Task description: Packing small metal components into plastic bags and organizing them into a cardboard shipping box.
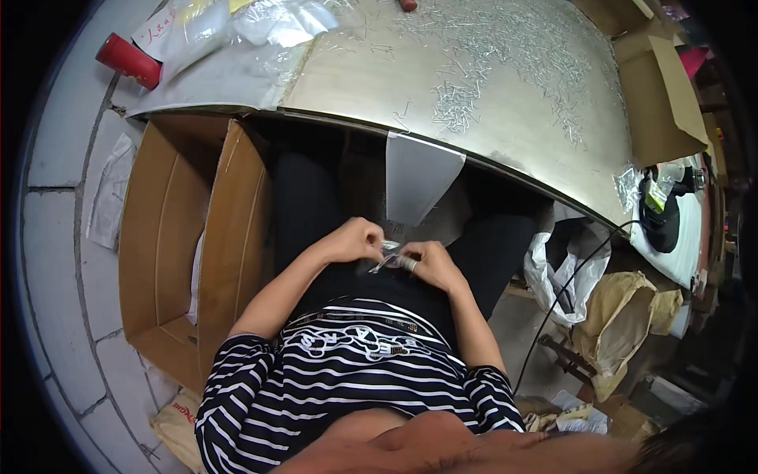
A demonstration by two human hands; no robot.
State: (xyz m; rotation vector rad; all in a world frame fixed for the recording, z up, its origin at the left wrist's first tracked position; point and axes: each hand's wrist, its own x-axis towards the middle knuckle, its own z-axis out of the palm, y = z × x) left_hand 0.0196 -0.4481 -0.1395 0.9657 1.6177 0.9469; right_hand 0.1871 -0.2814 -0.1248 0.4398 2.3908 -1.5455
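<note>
- Nearest, the person's black-and-white striped shirt (347, 359) fills the lower middle, with both bare forearms reaching forward from its sleeves.
- Just beyond it, over the lap, the left hand (353, 242) is curled, its thumb and fingers pinched together on a small clear, shiny piece (386, 261).
- The right hand (433, 266), with a ring on one finger, closes on the other side of the same piece. The piece sits between the two hands, above the dark trousers (493, 257); it is blurred, so its exact kind cannot be told.
- To the left of the legs stands an open cardboard box (162, 237) with a raised inner panel.
- To the right, below the worktop, are a white plastic bag (540, 272) and a crumpled brown paper bag (612, 328), with a black cable (557, 300) running past them.
- Ahead, a grey sheet (422, 175) hangs from the near edge of the metal worktop (347, 87).
- Many small, thin, silvery metal pieces (458, 99) lie scattered over the worktop.
- At its far left are clear plastic bags (276, 28) and a red cylinder (129, 62) lying tilted; at its right end, an open carton (659, 99).
</note>
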